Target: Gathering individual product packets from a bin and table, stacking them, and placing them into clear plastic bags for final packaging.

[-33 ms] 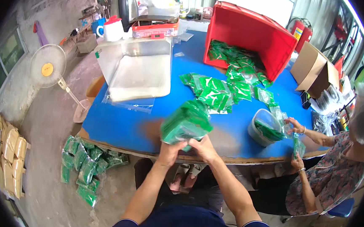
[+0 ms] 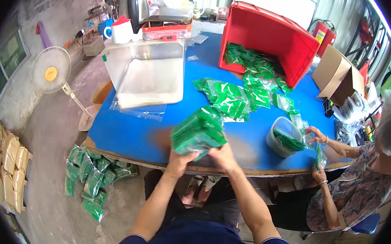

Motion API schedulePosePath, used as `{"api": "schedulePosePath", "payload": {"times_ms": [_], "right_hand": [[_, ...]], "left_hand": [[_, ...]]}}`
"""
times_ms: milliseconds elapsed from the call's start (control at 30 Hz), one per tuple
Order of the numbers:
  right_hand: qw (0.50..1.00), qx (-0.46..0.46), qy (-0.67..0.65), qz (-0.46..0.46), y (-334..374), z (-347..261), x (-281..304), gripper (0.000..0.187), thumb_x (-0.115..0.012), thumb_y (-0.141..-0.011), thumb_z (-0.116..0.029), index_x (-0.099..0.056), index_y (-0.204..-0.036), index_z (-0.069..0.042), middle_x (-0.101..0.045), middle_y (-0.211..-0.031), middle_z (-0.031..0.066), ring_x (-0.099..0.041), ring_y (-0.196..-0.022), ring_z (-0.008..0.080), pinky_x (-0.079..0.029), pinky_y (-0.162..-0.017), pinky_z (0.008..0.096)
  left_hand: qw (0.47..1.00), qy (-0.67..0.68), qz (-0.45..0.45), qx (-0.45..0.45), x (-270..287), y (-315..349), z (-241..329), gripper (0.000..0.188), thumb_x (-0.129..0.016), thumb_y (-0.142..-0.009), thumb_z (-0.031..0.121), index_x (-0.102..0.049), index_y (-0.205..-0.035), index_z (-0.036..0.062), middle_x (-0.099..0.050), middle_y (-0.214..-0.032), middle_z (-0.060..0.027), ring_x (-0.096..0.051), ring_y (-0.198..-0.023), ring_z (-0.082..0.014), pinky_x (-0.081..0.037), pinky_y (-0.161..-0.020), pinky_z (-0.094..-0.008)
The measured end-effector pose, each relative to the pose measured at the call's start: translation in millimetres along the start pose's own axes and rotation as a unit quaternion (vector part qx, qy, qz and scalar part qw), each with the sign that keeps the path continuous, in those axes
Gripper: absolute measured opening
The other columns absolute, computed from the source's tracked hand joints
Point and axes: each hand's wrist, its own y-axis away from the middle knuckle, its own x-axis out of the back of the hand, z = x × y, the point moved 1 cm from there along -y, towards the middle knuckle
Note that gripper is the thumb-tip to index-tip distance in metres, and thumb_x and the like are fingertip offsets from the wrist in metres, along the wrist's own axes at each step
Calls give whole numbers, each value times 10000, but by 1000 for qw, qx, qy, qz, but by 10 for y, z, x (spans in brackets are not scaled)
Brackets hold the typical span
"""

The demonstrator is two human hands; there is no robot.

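Both my hands hold a thick stack of green packets [image 2: 199, 131] over the near edge of the blue table [image 2: 126, 133]. My left hand [image 2: 179, 160] grips the stack's lower left and my right hand [image 2: 220, 154] its lower right. Beyond the stack, loose green packets [image 2: 231, 99] lie spread on the table. More of them spill from a red crate [image 2: 274, 34] tipped on its side at the back.
A pile of clear plastic bags [image 2: 148, 78] lies at the left. At the right a seated person's hand [image 2: 316, 135] handles packets beside a clear tub [image 2: 283, 136]. Bundled green packets [image 2: 92, 178] and a fan [image 2: 51, 72] are on the floor at the left. A cardboard box [image 2: 337, 75] stands at the far right.
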Motion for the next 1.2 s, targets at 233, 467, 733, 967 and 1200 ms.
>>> {"api": "schedulePosePath", "payload": {"times_ms": [233,467,733,967,1200], "right_hand": [[992,15,108,-62,-10,-32,177,1087,-717,-819,-661,-164,-1608,-157,-298,-1567,222,-318,-1443,325,-229,-1196,455],[998,-13,30,55,-89,-30,218,791,-229,-1012,-694,-244,-1591,-155,-271,-1603,211,-228,-1500,306,-164,-1217,479],[909,98,400,66,163,-579,-68,472,-630,-963,-318,-545,-1313,-14,-540,-1301,204,-537,-1232,392,-419,-1061,435],[855,171,470,137,341,-491,-176,387,-726,-888,-263,-590,-1156,-19,-557,-1206,189,-568,-1115,393,-473,-957,449],[979,-32,153,134,57,-266,175,356,-612,-1004,-323,-581,-1072,25,-635,-869,62,-605,-831,159,-488,-790,325]], "left_hand": [[959,-260,-96,-61,222,87,226,1408,-848,-698,-38,233,-1571,190,-305,-1568,-139,-367,-1423,-263,-354,-1152,-437],[957,-262,-102,-77,240,15,86,1442,-871,-674,-11,245,-1567,186,-286,-1586,-149,-347,-1438,-263,-317,-1170,-427],[971,-219,-77,-62,227,89,83,1434,-891,-674,35,218,-1576,155,-227,-1613,-150,-288,-1471,-273,-283,-1189,-430],[950,-285,-80,-96,273,36,72,1436,-902,-672,57,208,-1579,145,-205,-1621,-157,-296,-1466,-275,-292,-1187,-424],[959,-256,-89,-87,169,27,163,1386,-855,-706,-4,204,-1583,174,-240,-1609,-148,-351,-1435,-273,-347,-1157,-427]]}}
